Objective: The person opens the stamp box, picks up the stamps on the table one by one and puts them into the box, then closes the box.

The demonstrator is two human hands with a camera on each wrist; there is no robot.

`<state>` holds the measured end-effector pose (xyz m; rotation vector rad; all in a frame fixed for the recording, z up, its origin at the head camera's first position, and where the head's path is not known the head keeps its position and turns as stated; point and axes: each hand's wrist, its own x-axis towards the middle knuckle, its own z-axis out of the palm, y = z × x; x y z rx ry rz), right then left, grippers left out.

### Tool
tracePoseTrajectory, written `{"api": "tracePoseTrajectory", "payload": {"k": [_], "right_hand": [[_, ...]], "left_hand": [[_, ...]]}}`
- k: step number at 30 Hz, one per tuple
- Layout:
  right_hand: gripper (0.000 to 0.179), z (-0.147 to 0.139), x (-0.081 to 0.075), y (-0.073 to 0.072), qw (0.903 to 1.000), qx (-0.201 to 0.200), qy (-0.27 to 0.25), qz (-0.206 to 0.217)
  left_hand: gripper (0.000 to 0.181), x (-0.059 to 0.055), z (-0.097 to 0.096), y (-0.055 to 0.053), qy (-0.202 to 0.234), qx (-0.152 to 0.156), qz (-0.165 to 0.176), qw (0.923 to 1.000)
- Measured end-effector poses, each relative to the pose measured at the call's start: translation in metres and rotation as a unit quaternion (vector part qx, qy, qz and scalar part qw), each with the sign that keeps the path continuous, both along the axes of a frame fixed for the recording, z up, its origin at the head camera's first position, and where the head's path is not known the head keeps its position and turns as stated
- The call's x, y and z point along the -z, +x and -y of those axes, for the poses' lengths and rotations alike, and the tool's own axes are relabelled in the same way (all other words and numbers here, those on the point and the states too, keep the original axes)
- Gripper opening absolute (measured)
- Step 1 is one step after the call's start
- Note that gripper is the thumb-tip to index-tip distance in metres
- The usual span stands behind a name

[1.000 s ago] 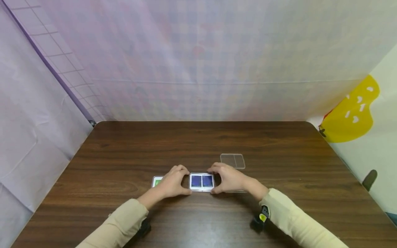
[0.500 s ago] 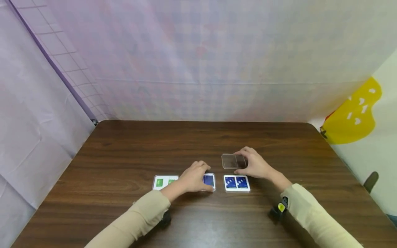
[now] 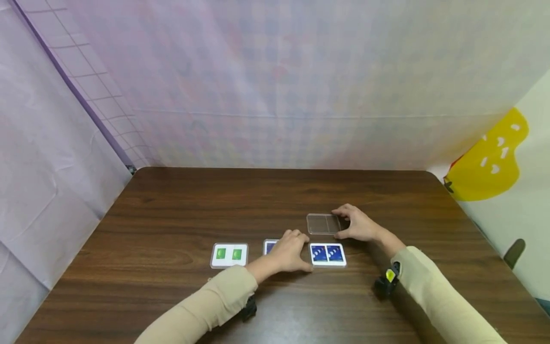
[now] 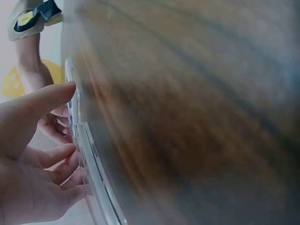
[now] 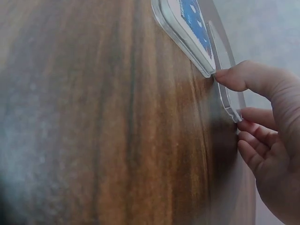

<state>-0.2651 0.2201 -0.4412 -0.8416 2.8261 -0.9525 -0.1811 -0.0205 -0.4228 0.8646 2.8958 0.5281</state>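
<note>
My left hand (image 3: 288, 251) reaches over the middle case (image 3: 268, 247), hiding most of its blue-patterned cards. Its thumb and fingertips are right at the left edge of the right-hand case (image 3: 328, 254), which shows two blue cards in white frames. In the left wrist view, the thumb and fingers of that hand are spread apart near the case edges. My right hand (image 3: 358, 224) spans the right end of a clear plastic lid (image 3: 318, 223) on the table. Thumb and fingers hold its near and far edges; the lid's end shows between them in the right wrist view.
A clear case with two green-printed white cards (image 3: 229, 256) lies left of the middle one. All stand in a row on a brown wooden table (image 3: 172, 200). Pale curtains (image 3: 275, 86) hang beyond the far edge, with a yellow wall decoration (image 3: 485, 162) at right.
My left hand has moved right, from the middle case to the right-hand case. My right hand has left the middle case and moved up and right to the clear lid.
</note>
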Motion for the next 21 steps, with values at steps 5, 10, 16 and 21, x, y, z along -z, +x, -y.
{"api": "tracePoseTrajectory", "payload": {"k": [5,10,16,21], "right_hand": [[0.061,0.002,0.0,-0.001,1.0,-0.001,-0.005,0.0],[0.054,0.0,0.0,0.002,0.9998,0.015,0.001,-0.015],[0.052,-0.005,-0.001,0.01,0.9992,0.021,0.012,-0.03],[0.05,-0.008,-0.002,0.018,0.9992,0.015,0.011,-0.036]], "left_hand": [[0.064,0.0,-0.001,0.0,-0.016,0.009,-0.01,0.9998],[0.061,0.001,-0.007,0.001,-0.019,-0.002,-0.022,0.9996],[0.061,0.003,-0.011,0.003,-0.006,-0.026,-0.018,0.9995],[0.059,0.003,-0.009,0.005,0.01,-0.039,-0.004,0.9992]]}}
